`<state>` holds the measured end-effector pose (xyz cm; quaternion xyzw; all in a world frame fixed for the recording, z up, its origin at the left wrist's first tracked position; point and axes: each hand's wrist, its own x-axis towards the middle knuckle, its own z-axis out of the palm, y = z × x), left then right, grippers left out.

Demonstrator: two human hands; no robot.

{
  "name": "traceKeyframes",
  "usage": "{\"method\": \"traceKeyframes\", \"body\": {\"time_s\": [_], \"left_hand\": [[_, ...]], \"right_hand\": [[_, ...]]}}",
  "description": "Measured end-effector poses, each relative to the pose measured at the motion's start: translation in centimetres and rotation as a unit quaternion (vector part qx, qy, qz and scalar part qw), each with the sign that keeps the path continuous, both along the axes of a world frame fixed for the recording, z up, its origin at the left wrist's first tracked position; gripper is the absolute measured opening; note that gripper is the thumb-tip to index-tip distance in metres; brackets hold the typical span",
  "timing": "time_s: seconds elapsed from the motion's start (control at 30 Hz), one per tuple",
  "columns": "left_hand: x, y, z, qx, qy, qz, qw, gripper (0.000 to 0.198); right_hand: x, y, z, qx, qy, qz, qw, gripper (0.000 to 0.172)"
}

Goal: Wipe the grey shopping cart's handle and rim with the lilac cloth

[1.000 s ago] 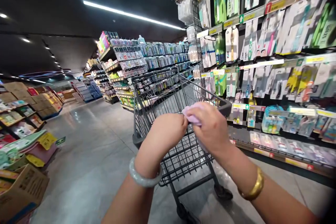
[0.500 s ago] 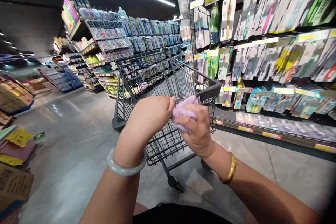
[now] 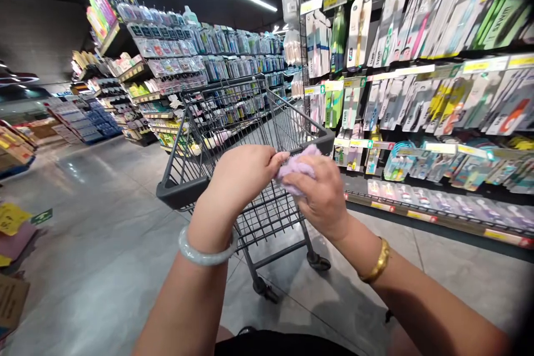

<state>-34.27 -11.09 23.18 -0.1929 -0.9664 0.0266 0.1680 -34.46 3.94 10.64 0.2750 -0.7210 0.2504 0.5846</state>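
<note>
A grey wire shopping cart point(image 3: 271, 222) stands in front of me, its dark handle bar point(image 3: 183, 192) running across under my hands. My left hand point(image 3: 244, 175), with a pale bangle point(image 3: 204, 256) at the wrist, is closed over the middle of the handle; its fingertips are hidden. A crumpled light purple cloth point(image 3: 294, 169) is bunched in my right hand point(image 3: 323, 194), which presses it against the bar just right of my left thumb. There is a gold bangle point(image 3: 377, 261) on my right wrist. No goods show inside the basket.
On the right, a tall rack point(image 3: 417, 94) holds packaged toothbrush-like items close to the cart. Further shelves point(image 3: 167, 61) stand ahead and to the left. A cardboard box point(image 3: 12, 300) sits at the lower left on the grey tiled floor point(image 3: 104, 256).
My right hand has shifted slightly right with the cloth. The cart's handle appears turned a little, its left end nearer and further left. My left hand stays on the bar.
</note>
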Motion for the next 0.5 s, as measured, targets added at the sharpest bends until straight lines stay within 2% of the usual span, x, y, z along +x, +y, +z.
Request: {"method": "traceKeyframes", "body": {"time_s": [0.13, 0.2, 0.23, 0.3, 0.4, 0.43, 0.5], "left_hand": [[-0.5, -0.8, 0.3, 0.002, -0.022, 0.017, 1.000, 0.058], [-0.5, -1.2, 0.6, 0.012, -0.040, 0.022, 0.999, 0.059], [-0.4, -1.3, 0.7, 0.018, -0.041, 0.022, 0.999, 0.057], [-0.3, -1.0, 0.7, 0.030, -0.019, 0.014, 0.999, 0.051], [-0.2, 0.2, 0.0, 0.049, 0.030, -0.020, 0.998, 0.045], [-0.3, 0.7, -0.3, 0.052, 0.044, -0.025, 0.997, 0.044], [-0.7, 1.5, -1.1, 0.043, 0.073, -0.012, 0.996, 0.044]], "right_hand": [[-0.5, -1.7, -4.5, 0.071, -0.008, 0.002, 0.997, 0.018], [-0.3, -2.0, -5.1, 0.095, -0.013, 0.019, 0.995, 0.016], [-0.2, -1.8, -4.6, 0.096, -0.018, 0.032, 0.995, 0.017], [-0.2, -0.7, -2.5, 0.070, -0.021, 0.041, 0.996, 0.019], [-0.8, 1.5, 0.5, -0.018, -0.021, -0.010, 1.000, 0.025], [-1.1, 1.9, 0.7, -0.030, -0.022, -0.028, 0.999, 0.026], [-1.6, 1.8, -0.4, -0.009, -0.023, -0.040, 0.999, 0.023]]}}
